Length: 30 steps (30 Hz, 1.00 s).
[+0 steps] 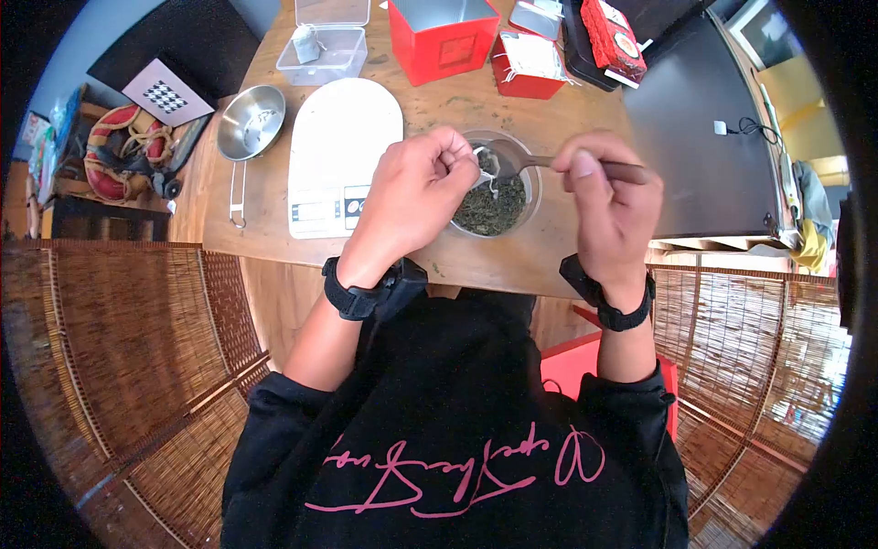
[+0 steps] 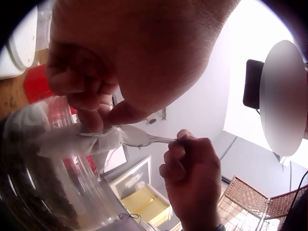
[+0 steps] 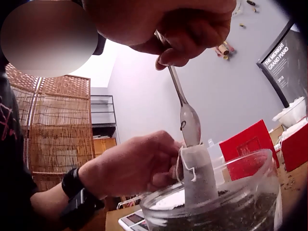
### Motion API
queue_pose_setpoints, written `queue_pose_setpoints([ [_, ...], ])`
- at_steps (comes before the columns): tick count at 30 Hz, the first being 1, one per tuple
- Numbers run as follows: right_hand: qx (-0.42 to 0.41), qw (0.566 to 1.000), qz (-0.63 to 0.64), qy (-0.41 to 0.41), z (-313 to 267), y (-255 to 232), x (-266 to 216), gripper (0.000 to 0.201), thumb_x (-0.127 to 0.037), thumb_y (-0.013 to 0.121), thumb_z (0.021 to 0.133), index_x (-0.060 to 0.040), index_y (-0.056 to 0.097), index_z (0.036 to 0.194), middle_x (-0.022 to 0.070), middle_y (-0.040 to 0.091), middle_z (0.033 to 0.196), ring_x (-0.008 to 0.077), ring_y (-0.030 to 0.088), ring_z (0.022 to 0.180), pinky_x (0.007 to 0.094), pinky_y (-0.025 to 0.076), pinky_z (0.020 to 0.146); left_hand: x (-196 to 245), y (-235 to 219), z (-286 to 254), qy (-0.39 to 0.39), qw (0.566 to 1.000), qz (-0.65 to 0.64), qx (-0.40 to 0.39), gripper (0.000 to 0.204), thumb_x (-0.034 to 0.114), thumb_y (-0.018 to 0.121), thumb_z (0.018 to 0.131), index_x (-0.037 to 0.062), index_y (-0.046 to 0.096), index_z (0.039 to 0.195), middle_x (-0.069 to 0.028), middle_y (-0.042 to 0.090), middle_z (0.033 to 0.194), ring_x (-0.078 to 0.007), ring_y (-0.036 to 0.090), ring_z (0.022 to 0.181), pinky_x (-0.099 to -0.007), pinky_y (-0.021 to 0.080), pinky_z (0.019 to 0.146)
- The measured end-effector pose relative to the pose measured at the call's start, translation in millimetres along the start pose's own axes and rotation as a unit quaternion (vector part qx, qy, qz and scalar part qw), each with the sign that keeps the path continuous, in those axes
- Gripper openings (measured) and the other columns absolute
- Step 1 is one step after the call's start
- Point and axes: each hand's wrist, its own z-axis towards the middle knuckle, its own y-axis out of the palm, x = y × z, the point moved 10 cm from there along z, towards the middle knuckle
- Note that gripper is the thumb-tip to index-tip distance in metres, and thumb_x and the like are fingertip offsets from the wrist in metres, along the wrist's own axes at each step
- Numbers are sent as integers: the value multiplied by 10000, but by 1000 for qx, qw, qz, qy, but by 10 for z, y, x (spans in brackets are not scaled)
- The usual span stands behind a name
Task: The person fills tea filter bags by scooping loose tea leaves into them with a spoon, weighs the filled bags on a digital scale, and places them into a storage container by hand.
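My left hand [image 1: 413,190] pinches the rim of a small white drawstring tea bag [image 3: 199,175], its string hanging down the side. The bag stands upright over a clear round jar [image 1: 534,209] holding dried green tea leaves [image 1: 492,210]. In my right hand [image 1: 608,201] is a metal spoon [image 3: 191,126], gripped by the handle. The spoon points down, its tip right at the bag's mouth, and a dark leaf bit clings to the bowl. What lies inside the bag is hidden by its cloth.
Left of the jar lies a white kitchen scale [image 1: 343,137], with a steel pan [image 1: 249,123] beyond it. Behind stand a clear plastic box [image 1: 322,66] with a pouch inside, a large red box [image 1: 439,44] and a smaller red box [image 1: 528,78] of white bags. Leaf crumbs dot the wooden table [image 1: 439,261].
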Motion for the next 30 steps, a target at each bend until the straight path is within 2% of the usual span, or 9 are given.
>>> queue_pose_setpoints([
  [3,31,999,31,11,3,-28,9,163,-105,586,1017,-9,682,928,44,660,800,83,547,642,249,423,584,-21,-14,-15,1,999,-44,2,136,110,657,877,-26,669,870,-80,647,679,-146,585,585,-304,468,591],
  [5,-13,1000,9,0,-16,95,14,187,-116,575,1028,-1,682,926,32,654,793,66,540,671,246,421,601,52,-23,-9,16,1000,-1,3,138,106,655,879,-32,668,864,-76,648,678,-135,584,585,-295,463,588],
  [11,98,991,62,67,-165,-267,255,194,-94,567,1028,26,693,942,10,657,836,79,558,712,249,448,641,-89,-13,1,-3,997,-78,-15,117,77,623,914,-24,665,874,-21,637,710,-73,571,658,-262,446,604],
  [15,58,984,81,148,-351,-98,619,172,-77,598,1019,32,729,999,45,723,909,93,613,777,253,499,725,-29,37,-8,-58,982,-168,-58,109,66,611,930,-13,664,875,7,617,724,-51,538,680,-246,435,620],
  [17,-23,979,51,194,-426,85,735,146,-98,662,979,-13,771,1026,35,725,885,73,581,725,237,444,629,22,-24,14,-19,997,-54,-46,106,52,596,937,-8,662,878,17,617,741,-46,527,687,-240,436,635],
  [18,-61,982,7,177,-432,112,729,164,-108,697,946,-50,790,1067,72,729,908,115,629,726,238,469,634,38,-24,26,-7,997,-48,-54,106,43,582,943,-15,656,895,16,625,758,-46,537,699,-238,439,640],
  [22,-66,986,8,151,-436,116,609,206,-128,739,905,-54,782,1093,110,726,984,212,687,840,306,529,728,131,-16,36,5,994,-83,-65,99,37,578,941,-16,652,903,18,626,773,-42,537,709,-236,438,646],
  [24,-106,988,-99,46,-377,112,380,272,-145,766,874,-57,767,1132,121,721,1076,294,685,1002,395,541,865,97,35,31,-41,989,-110,-87,105,56,596,951,-16,648,895,15,625,779,-40,536,717,-234,438,652],
  [30,-65,991,-102,-50,-157,75,116,333,-160,786,849,-60,750,1165,135,728,1138,332,666,1052,428,524,921,184,107,16,9,992,-76,-104,99,69,610,969,-4,655,920,20,629,792,-46,544,738,-232,444,666],
])
